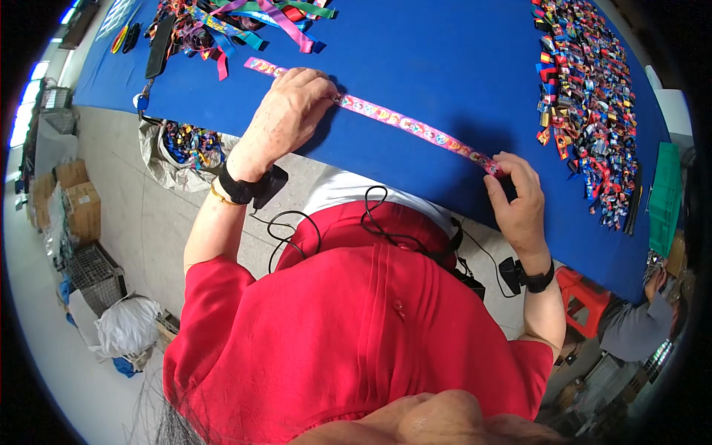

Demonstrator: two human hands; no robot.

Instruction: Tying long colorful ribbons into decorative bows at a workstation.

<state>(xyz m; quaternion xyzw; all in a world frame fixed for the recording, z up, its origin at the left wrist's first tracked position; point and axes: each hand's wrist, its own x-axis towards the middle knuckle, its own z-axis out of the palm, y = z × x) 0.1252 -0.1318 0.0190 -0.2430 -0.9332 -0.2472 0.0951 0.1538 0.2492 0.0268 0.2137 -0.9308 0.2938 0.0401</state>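
The pink ribbon (404,121) lies stretched flat near the bench's (445,52) near edge. The left hand (289,111) presses it down, fingers curled over it; the right hand (519,200) pinches its end at the edge. A slackened pinch could drop that end off the bench.

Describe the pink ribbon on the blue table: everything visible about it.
The pink ribbon is a narrow, flat strip that looks woven, printed with small multicoloured motifs. It lies stretched nearly straight across the blue table, running diagonally from upper left to lower right. The left hand presses down on it near its left part, with a short end sticking out beyond. The right hand pinches its other end at the table's near edge. Nothing else touches it.
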